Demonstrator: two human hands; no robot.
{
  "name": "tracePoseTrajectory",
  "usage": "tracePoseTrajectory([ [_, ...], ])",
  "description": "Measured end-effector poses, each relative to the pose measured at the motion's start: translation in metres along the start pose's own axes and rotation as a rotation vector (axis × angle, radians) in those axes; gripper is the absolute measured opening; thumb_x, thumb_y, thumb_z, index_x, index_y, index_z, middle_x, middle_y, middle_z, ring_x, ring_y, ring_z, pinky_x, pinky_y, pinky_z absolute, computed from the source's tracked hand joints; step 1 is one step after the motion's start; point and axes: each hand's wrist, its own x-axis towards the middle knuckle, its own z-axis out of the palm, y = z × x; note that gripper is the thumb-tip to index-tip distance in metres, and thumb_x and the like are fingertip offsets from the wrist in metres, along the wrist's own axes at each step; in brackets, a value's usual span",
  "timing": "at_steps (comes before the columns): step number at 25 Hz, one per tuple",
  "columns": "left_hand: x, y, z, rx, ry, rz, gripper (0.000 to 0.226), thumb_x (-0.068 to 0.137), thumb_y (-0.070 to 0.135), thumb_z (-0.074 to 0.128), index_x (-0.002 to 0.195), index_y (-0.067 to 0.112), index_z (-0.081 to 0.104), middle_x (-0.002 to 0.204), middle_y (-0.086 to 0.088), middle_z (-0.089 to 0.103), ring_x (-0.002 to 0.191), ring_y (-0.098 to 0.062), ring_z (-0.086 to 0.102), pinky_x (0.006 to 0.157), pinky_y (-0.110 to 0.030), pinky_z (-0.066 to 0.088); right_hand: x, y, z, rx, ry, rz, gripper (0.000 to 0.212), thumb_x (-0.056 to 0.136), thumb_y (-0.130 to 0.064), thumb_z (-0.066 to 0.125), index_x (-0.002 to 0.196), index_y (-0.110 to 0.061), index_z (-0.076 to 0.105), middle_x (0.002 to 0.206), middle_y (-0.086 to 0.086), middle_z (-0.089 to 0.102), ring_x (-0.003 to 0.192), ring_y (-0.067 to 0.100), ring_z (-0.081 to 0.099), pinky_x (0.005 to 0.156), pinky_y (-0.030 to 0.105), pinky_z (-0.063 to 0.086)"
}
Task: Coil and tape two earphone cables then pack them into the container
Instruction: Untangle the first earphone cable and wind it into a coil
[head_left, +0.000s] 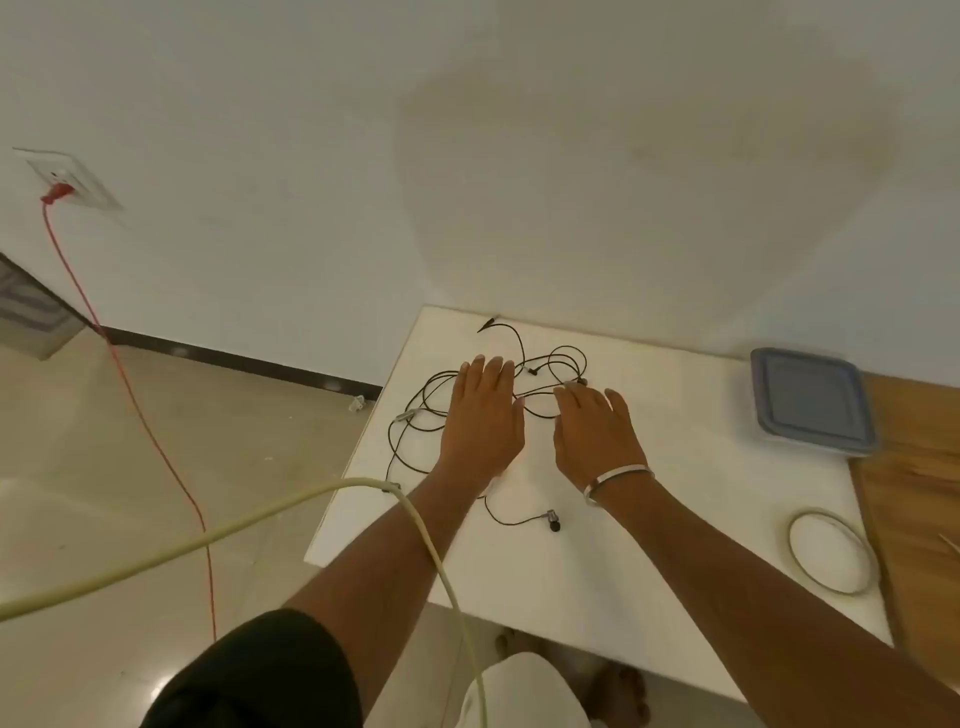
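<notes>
The two earphone cables (498, 395) lie in one loose black tangle on the white counter (649, 561), toward its far left corner. One plug end points at the far edge, and one pair of earbuds (553, 520) lies apart from the heap, nearer the front edge. Some loops on the left reach almost to the left edge of the counter.

The left hand (480, 415) lies flat on the tangle with straight fingers and holds nothing. The right hand (592, 421) is just beside it, also with relaxed fingers; its fingertips seem to touch a strand, but I cannot tell if they pinch it. The wrist of this hand carries a metal bangle (615, 480).

The main risk, in my judgement, is that the two cables are crossed over each other. If one strand is pulled before the cables are separated, the loops can tighten to a knot. A pull can also drag the left loops off the edge, so that the cable falls to the floor.

The container (810, 402), with its blue lid on, stands at the far right, well apart from the cables. A ring which is probably the tape roll (831, 551) lies near the front right corner. A pale cord (260, 519) hangs across the left forearm and could catch on it during the coiling.
</notes>
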Motion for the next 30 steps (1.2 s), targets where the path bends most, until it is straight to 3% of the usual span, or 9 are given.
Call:
tracePoseTrajectory([
  [4, 0.018, -0.016, 0.023, 0.018, -0.019, -0.003, 0.037, 0.096, 0.020, 0.050, 0.129, 0.004, 0.052, 0.129, -0.012, 0.054, 0.126, -0.031, 0.045, 0.115, -0.042, 0.029, 0.024, 0.003, 0.020, -0.011, -0.025, -0.043, 0.031, 0.089, -0.013, 0.045, 0.119, -0.012, 0.052, 0.120, 0.005, 0.056, 0.113, 0.024, 0.052, 0.100, 0.037, 0.035],
  [9, 0.028, -0.025, 0.040, 0.022, -0.022, -0.016, 0.021, 0.089, 0.009, 0.056, 0.110, 0.009, 0.061, 0.106, -0.007, 0.060, 0.101, -0.027, 0.055, 0.094, -0.037, 0.041, 0.049, 0.000, 0.034, 0.039, -0.030, -0.082, 0.031, 0.090, -0.011, 0.048, 0.121, -0.010, 0.052, 0.121, 0.007, 0.056, 0.111, 0.026, 0.052, 0.092, 0.035, 0.044],
  [18, 0.030, -0.033, 0.037, -0.124, 0.003, -0.035, 0.013, 0.099, 0.023, 0.050, 0.105, 0.017, 0.060, 0.099, 0.003, 0.066, 0.096, -0.019, 0.060, 0.099, -0.036, 0.031, 0.054, -0.004, 0.039, 0.104, -0.024, -0.052, 0.017, 0.092, -0.014, 0.049, 0.106, -0.013, 0.059, 0.107, 0.006, 0.060, 0.097, 0.023, 0.055, 0.079, 0.033, 0.050],
  [25, 0.031, -0.025, 0.009, -0.410, -0.013, -0.013, 0.016, 0.091, 0.027, 0.064, 0.096, 0.012, 0.060, 0.089, 0.002, 0.072, 0.080, -0.018, 0.066, 0.084, -0.045, 0.050, 0.048, 0.002, 0.009, 0.366, 0.025, -0.068, 0.023, 0.093, -0.025, 0.050, 0.115, -0.020, 0.056, 0.113, -0.004, 0.059, 0.101, 0.014, 0.057, 0.082, 0.028, 0.052],
  [30, 0.034, -0.011, -0.021, -0.538, 0.003, -0.002, 0.020, 0.087, 0.028, 0.069, 0.093, 0.010, 0.064, 0.088, 0.001, 0.070, 0.079, -0.016, 0.064, 0.078, -0.038, 0.052, 0.037, 0.003, -0.018, 0.447, 0.071, -0.073, 0.022, 0.092, -0.029, 0.052, 0.111, -0.022, 0.059, 0.105, -0.007, 0.062, 0.074, 0.004, 0.049, 0.073, 0.024, 0.050],
])
